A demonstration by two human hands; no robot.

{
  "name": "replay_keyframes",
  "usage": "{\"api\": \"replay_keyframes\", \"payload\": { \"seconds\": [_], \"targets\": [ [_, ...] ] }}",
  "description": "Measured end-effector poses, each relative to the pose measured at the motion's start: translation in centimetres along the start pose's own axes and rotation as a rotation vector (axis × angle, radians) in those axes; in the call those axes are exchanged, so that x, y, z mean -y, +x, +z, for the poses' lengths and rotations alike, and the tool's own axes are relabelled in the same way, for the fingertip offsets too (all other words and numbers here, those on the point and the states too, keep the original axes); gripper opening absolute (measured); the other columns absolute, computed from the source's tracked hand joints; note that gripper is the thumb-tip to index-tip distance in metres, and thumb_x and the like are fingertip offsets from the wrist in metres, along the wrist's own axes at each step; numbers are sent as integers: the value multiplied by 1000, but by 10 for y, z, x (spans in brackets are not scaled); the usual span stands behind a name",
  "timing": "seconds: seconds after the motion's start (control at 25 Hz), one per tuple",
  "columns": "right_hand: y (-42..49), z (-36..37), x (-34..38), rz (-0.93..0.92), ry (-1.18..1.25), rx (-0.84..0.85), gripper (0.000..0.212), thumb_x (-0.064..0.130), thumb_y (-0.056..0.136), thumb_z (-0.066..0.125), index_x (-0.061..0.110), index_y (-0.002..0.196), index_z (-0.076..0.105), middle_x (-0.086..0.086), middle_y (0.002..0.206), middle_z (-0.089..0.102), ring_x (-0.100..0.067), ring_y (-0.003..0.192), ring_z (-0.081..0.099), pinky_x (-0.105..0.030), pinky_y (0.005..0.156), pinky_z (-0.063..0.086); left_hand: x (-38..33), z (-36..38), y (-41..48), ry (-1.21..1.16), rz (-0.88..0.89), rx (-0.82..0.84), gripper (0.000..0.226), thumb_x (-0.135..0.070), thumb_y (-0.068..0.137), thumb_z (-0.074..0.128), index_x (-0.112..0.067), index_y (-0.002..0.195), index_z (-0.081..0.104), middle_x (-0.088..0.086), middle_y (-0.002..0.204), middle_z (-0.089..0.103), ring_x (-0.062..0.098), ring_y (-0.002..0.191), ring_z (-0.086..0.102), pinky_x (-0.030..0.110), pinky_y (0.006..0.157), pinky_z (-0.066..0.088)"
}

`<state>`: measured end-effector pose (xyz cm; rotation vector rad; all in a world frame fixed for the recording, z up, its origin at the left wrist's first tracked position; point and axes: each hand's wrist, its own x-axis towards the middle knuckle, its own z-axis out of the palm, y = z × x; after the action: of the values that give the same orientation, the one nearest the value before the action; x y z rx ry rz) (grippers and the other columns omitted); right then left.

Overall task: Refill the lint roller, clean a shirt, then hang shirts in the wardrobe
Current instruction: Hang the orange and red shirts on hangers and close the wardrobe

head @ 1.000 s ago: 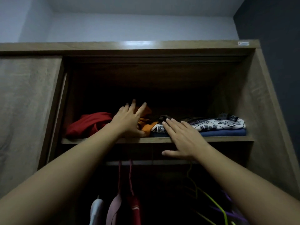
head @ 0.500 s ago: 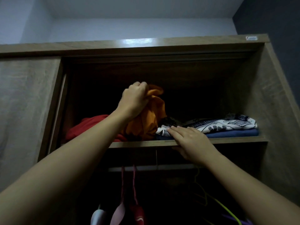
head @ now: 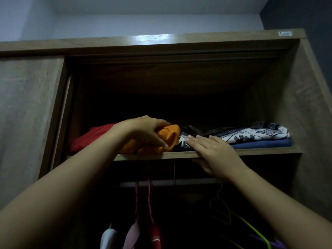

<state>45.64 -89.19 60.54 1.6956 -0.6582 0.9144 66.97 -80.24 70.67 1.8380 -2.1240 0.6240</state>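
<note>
Your L hand point(head: 143, 130) gripped the orange shirt point(head: 169, 138) at the top shelf point(head: 269, 151) front; R hand point(head: 215, 153) lay flat on the patterned pile point(head: 251, 134). Fetching a shirt, I'd say; next: pull clear w/o dragging neighbours.

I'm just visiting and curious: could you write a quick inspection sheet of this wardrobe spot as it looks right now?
Surface: wooden shelf in the wardrobe, with clothes on it.
Job's things: orange garment bunched at the shelf's front edge; hangers on the rail below.
Clutter: red cloth at the left; patterned cloth on folded blue cloth at the right.
Grips: left hand grips the orange garment; right hand lies flat, fingers on the patterned cloth, thumb under the shelf edge.
Cables: nothing seen.
Surroundings: sliding door at the left, pale wall above, dark wall at the right.
</note>
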Motion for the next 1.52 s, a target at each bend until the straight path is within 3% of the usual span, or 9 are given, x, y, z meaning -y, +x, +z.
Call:
{"api": "replay_keyframes", "payload": {
  "seconds": [0.12,0.24,0.32,0.56,0.72,0.8,0.92,1.04,1.52],
  "targets": [
    [0,0,0,-12,9,-34,70,33,71,75,19,134,48,1,128,62,-20,112,62,-40,90,50,-3,2,7,96,87,-263,48,-30,88,58,-31,134,42,7,120,58,25,101,58,35,78,48],
    [-2,1,1,-16,18,-76,70,31,70,76,20,134,49,2,126,63,-20,109,64,-40,86,52,1,7,9,84,99,-767,51,-32,96,40,-43,142,20,15,113,54,34,92,58,42,73,51],
    [-2,3,1,-20,35,-103,68,29,70,76,20,133,50,2,125,63,-21,109,64,-40,85,52,4,5,3,33,139,-855,51,-33,99,34,-49,143,13,17,118,46,34,89,56,42,69,52],
    [-3,6,0,-29,36,-125,64,29,72,74,21,131,51,2,126,63,-21,109,64,-40,84,52,3,7,-14,272,-137,-430,63,-67,88,23,-26,126,54,7,142,32,31,121,43,38,75,42],
    [-3,5,1,-28,20,-127,60,28,73,73,19,129,53,-1,125,64,-22,108,64,-40,84,52,-3,11,-17,286,-25,-134,101,-88,62,38,-39,145,10,3,152,29,33,135,31,61,103,31],
    [-2,6,2,-33,-4,-126,58,27,75,71,18,130,53,-3,125,63,-23,107,65,-40,83,53,-4,3,-18,288,-74,52,106,-84,56,54,-59,137,-10,2,157,16,36,138,25,67,104,27],
    [-3,5,3,-34,-48,-121,62,29,76,70,16,133,49,-4,124,64,-23,107,65,-40,81,54,-10,-4,-19,476,-151,145,107,-59,62,74,-53,142,3,-2,154,19,33,139,20,71,102,21],
    [-3,3,3,-33,-43,-111,65,29,73,73,15,132,50,-3,124,64,-23,107,65,-40,82,53,-11,-11,-17,410,-39,90,73,-27,75,75,-35,138,37,0,131,50,21,113,51,39,90,49],
    [-1,1,4,-10,16,-70,61,32,70,75,18,127,56,-1,122,66,-22,105,66,-37,83,52,2,-41,-24,1,-78,-1039,44,-23,91,52,-29,134,47,16,130,48,42,109,53,50,85,47]
  ]
}}
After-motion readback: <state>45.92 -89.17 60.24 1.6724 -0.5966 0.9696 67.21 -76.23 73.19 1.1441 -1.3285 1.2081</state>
